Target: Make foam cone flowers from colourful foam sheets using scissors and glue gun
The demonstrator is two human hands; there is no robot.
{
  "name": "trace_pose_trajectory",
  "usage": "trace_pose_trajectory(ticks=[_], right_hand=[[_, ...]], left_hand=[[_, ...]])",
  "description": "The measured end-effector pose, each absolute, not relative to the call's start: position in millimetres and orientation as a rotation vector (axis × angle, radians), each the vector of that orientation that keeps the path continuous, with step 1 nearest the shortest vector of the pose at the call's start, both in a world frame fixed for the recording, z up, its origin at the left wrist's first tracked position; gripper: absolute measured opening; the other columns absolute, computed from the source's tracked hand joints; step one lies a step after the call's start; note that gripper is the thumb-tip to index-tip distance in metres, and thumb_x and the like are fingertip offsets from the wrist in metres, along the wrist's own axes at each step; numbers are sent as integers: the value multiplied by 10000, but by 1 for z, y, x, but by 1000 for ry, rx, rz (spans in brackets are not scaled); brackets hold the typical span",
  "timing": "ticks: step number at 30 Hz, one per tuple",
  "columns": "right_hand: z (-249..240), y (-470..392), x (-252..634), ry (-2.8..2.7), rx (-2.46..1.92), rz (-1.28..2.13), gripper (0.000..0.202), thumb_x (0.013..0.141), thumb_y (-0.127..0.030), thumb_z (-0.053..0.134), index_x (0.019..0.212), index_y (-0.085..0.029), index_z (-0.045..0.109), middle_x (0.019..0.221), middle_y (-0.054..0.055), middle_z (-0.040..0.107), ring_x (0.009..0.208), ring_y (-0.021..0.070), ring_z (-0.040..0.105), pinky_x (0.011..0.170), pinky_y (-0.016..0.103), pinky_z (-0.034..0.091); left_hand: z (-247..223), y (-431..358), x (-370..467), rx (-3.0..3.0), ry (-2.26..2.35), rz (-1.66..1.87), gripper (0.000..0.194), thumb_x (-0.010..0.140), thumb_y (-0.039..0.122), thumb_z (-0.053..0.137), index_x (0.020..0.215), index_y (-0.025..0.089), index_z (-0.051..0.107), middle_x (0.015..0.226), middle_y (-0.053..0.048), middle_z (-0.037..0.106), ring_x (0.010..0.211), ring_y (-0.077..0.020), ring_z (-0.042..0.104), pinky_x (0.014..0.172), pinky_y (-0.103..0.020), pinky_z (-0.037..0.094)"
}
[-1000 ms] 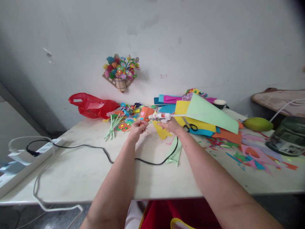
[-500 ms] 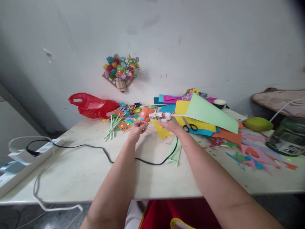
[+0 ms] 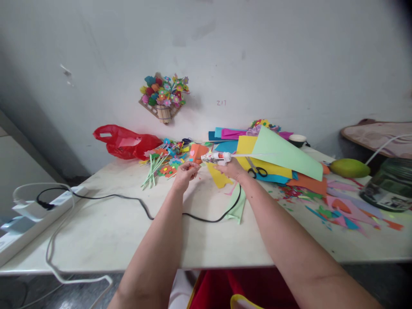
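My right hand (image 3: 232,168) is wrapped round the handle of a white glue gun (image 3: 220,158), which points left, with a clear glue stick (image 3: 246,155) sticking out of its back end. Close to the nozzle, my left hand (image 3: 189,170) is closed in a pinch; what its fingers hold is too small to make out. Just behind those fingertips is an orange foam piece (image 3: 198,151) with a pink heart on it. Whether the left hand touches that piece, I cannot tell. Beneath the glue gun lies a yellow foam strip (image 3: 219,176).
Left of my hands lie pale green strips (image 3: 151,171), foam flowers (image 3: 168,171) and a red plastic bag (image 3: 125,143). Scissors (image 3: 257,172) rest on coloured sheets to the right, near a glass jar (image 3: 389,184). A black cord (image 3: 112,196) crosses the table from a power strip (image 3: 64,197).
Both hands and the glue gun stay almost in place. The whole view has shifted very slightly.
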State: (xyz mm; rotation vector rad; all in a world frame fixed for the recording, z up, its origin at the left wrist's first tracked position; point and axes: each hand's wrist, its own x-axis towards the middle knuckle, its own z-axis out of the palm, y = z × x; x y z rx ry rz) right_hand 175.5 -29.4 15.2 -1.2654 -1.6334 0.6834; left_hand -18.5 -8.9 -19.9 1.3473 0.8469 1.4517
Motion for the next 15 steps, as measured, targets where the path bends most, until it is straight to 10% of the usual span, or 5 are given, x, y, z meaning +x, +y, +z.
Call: trace_pose_trajectory(ticks=[15], right_hand=[[11,-27,174,-1700,-1249,604,231,668,-247,642,883,-162,636,586,-3,600,551,142,563,468,211,436]], left_hand=[[-22,-7,-18,1369,822,1433,166,601,266,726,632,163,600,418,55,437,386,-52,359,400,-197,191]])
